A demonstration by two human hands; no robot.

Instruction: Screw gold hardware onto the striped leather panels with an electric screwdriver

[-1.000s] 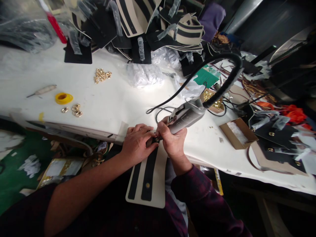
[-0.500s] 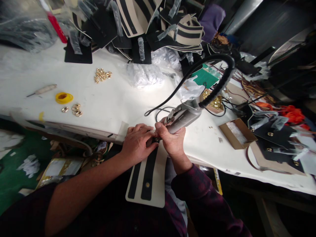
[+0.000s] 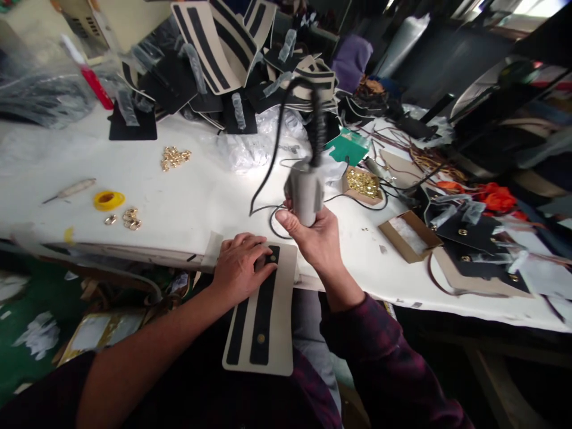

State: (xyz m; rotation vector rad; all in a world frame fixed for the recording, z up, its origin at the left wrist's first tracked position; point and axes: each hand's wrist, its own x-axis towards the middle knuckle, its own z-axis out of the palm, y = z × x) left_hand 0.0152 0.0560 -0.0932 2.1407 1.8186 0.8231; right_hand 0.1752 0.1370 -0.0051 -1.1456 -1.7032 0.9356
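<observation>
My right hand [image 3: 319,235] is wrapped round a grey corded power tool [image 3: 305,193], which looks like an electric screwdriver; its tip is hidden. It is raised over the table edge, apart from the panel. Below lies a beige panel [image 3: 283,298] with two black stripes, partly on the table and partly over my lap. One round brass-coloured fastener [image 3: 261,338] sits near the panel's lower end and another fastener [image 3: 273,258] near its upper end. My left hand [image 3: 239,265] lies on the panel's upper left, with thumb and forefinger apart beside the upper fastener.
Striped panels [image 3: 223,47] are heaped at the back. Gold clasps [image 3: 176,158], yellow tape [image 3: 108,200] and an awl [image 3: 71,189] lie on the left. Rightward stand a box of gold pieces [image 3: 363,182] and a cardboard box [image 3: 409,238]. The tool's black cord [image 3: 268,161] loops over the table.
My right hand has lifted the tool up off the panel and tilted it more upright. The fastener at the panel's upper end now shows. My left thumb and forefinger have parted from there.
</observation>
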